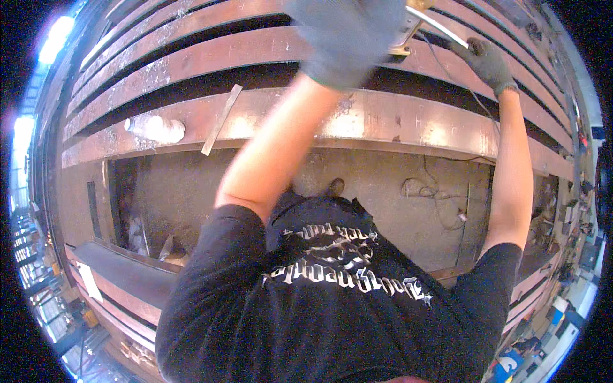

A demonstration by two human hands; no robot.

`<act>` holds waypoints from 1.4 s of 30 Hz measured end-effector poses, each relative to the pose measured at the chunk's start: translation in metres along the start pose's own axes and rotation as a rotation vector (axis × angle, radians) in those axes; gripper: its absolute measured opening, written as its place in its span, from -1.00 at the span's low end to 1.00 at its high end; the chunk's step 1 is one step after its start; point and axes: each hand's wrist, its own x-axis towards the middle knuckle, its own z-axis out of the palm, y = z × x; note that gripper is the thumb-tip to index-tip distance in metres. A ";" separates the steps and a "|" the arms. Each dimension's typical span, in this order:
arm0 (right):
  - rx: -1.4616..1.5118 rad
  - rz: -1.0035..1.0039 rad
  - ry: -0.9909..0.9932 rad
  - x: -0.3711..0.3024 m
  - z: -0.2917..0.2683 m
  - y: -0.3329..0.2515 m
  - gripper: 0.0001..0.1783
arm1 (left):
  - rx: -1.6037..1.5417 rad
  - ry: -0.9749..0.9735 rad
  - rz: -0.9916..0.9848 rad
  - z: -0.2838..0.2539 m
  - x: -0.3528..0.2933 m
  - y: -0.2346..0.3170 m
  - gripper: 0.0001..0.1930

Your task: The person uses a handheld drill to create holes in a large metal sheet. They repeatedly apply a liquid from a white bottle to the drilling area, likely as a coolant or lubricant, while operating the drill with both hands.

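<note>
My right hand [491, 67], in a dark grey work glove, is closed around the lower end of a slim silver rod [440, 27]. The rod slants up and left to a metal piece with yellowish parts [404, 41] at the top edge. My left hand [345, 41], gloved in grey, is right beside that piece and smeared by motion. Its fingers are cut off or hidden, so I cannot tell whether it grips anything. A thin dark cable [450, 73] runs past my right hand over the steel beams [383, 121].
A clear plastic bottle [155, 128] lies on the nearest beam to the left. Beside it a flat metal strip [222, 119] juts over the beam's edge. Dark gaps separate the beams. A loose cable [429, 186] coils on the floor [370, 169]. More beams [128, 281] stand behind me.
</note>
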 end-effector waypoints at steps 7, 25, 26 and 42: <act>-0.201 -0.127 0.175 0.026 0.016 -0.003 -0.23 | 0.554 -0.794 0.232 -0.030 0.095 0.004 -0.77; -0.359 0.146 0.126 -0.001 -0.061 -0.082 -0.37 | 0.144 -0.710 -0.051 -0.069 0.058 -0.014 -0.70; -0.348 0.146 0.095 0.001 -0.063 -0.085 -0.36 | 0.155 -0.729 -0.083 -0.070 0.058 -0.016 -0.70; 1.780 0.623 0.017 -0.012 0.205 -0.288 -0.41 | 0.190 -0.171 -0.363 -0.172 -0.005 -0.021 -0.45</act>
